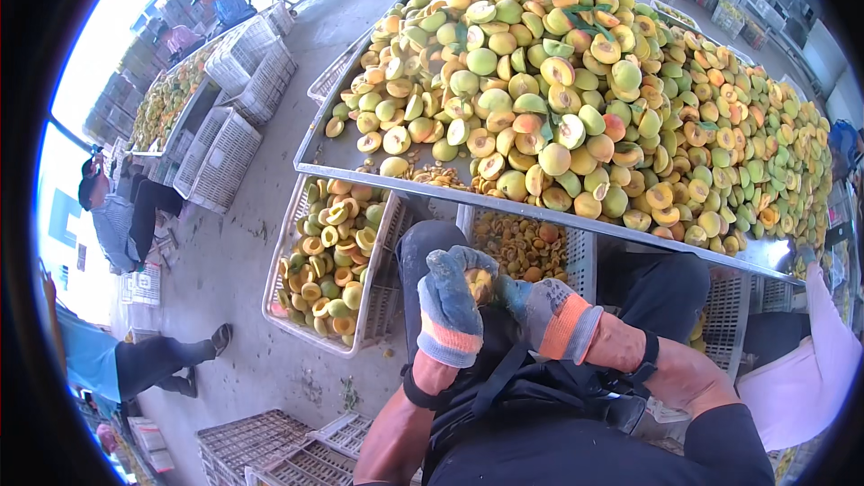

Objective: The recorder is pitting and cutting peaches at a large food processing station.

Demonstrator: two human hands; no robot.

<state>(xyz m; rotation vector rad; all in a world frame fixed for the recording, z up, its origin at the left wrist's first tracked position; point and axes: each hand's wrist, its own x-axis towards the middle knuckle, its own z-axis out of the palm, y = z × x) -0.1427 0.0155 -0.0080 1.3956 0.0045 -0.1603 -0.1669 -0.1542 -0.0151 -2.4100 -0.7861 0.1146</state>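
My left hand (pixel 453 304), in a blue-grey work glove with an orange cuff band, is closed around a peach half (pixel 480 285) above my lap. My right hand (pixel 543 310), gloved alike, meets it at the fruit's right side; its fingertips and whatever they grip are hidden. Just beyond my knees a metal-edged table (pixel 540 209) bears a large heap of halved and whole peaches (pixel 499 101). Under its edge stands a crate of peach pits and scraps (pixel 520 246). Left of my knee is a white plastic crate (pixel 358 344) full of peach halves (pixel 331 256).
A co-worker's pink sleeve (pixel 803 364) reaches to the table at the right. At the left, a person in blue (pixel 101 351) and a seated person (pixel 118 223) are near another peach table (pixel 169 108) with stacked crates (pixel 223 155). Empty crates (pixel 256 445) stand behind me at the lower left.
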